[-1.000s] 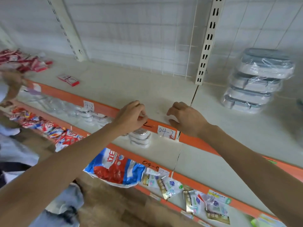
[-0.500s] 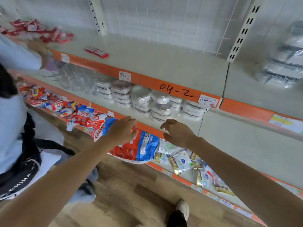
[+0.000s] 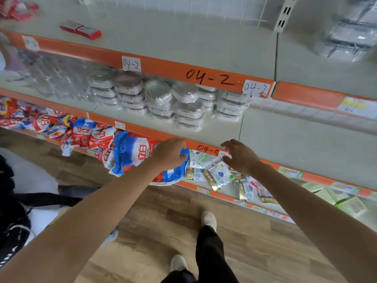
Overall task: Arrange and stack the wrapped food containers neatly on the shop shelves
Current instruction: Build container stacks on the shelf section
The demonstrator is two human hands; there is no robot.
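Shop shelves: wrapped containers (image 3: 189, 111) stacked just above both hands, likely light, slick film, so grip stack sides; left hand (image 3: 170, 153) and right hand (image 3: 239, 157) loosely curled, empty.

Stacks of wrapped containers (image 3: 169, 101) are sitting on the middle shelf (image 3: 295, 139), under the top shelf (image 3: 204, 43), with another stack (image 3: 350, 37) lying on that top shelf at far right. Both hands, left hand (image 3: 170, 153) and right hand (image 3: 239, 157), are hovering at the middle shelf's near edge, above bags (image 3: 130, 154) and sachets (image 3: 220, 176) lying on the lower shelf.
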